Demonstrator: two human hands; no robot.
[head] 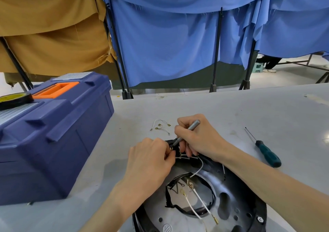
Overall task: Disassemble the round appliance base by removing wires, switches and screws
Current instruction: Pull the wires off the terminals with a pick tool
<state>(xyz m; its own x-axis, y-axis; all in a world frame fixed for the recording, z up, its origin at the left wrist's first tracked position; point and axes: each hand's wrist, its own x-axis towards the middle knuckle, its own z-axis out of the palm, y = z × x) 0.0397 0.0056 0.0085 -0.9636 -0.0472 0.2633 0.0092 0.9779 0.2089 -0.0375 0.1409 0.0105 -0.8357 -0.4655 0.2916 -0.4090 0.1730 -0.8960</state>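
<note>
Blue and tan curtains hang behind the grey bench (249,110), and the round appliance base (231,196) sits at its near edge, right of the closed blue toolbox (53,133). Your right hand (197,139) is clamped around a slim grey driver (188,130), held like a pen, with its tip down in the black switch block (173,143) on the base's far rim. Your left hand (151,157) curls in tight and pinches that same block right beside the tip; what sits between your fingertips is hidden.

Several freed wires (161,125) lie on the bench just beyond your hands, and 2 white leads (197,205) trail across the base's central opening. A green-handled screwdriver (267,153) lies well apart toward the right edge.

Watch the tip: if it slips out of the screw or clip under pressure, it probably jabs your left fingertips. Prying at an angle could also crack the plastic, and a loosened screw may drop into the base's openings.
</note>
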